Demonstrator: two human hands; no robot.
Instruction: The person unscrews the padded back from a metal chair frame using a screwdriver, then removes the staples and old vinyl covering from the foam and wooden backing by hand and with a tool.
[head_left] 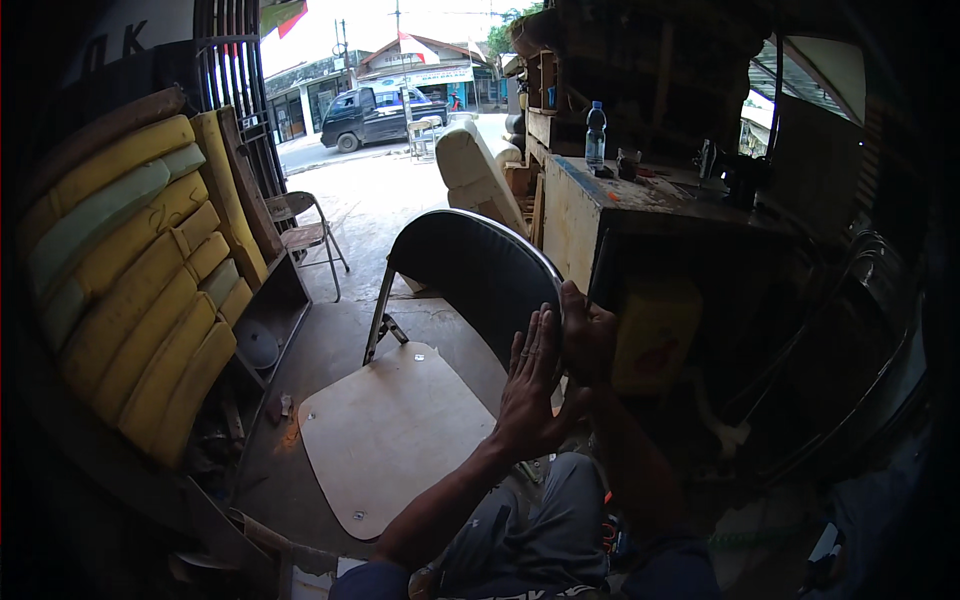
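A folding chair with a black padded backrest (pixel 470 270) and a shiny metal rim stands in front of me. Its seat is a bare, pale board (pixel 395 435) with small metal fittings near the corners. My left hand (pixel 530 385) lies against the right part of the backrest, fingers stretched out and close together. Beside it, my right hand (pixel 588 335) is closed round the backrest's right edge, thumb pointing up. Whether a small item is also inside that fist is hidden. The chair's lower right side is behind my arms.
Yellow and greenish foam pads (pixel 150 310) are stacked at left. A second folding chair (pixel 305 240) stands beyond them. At right, a workbench (pixel 570 205) bears a water bottle (pixel 596 135) and a dark sewing machine (pixel 740 180). Below is a yellow container (pixel 655 335). A van (pixel 385 115) is outside.
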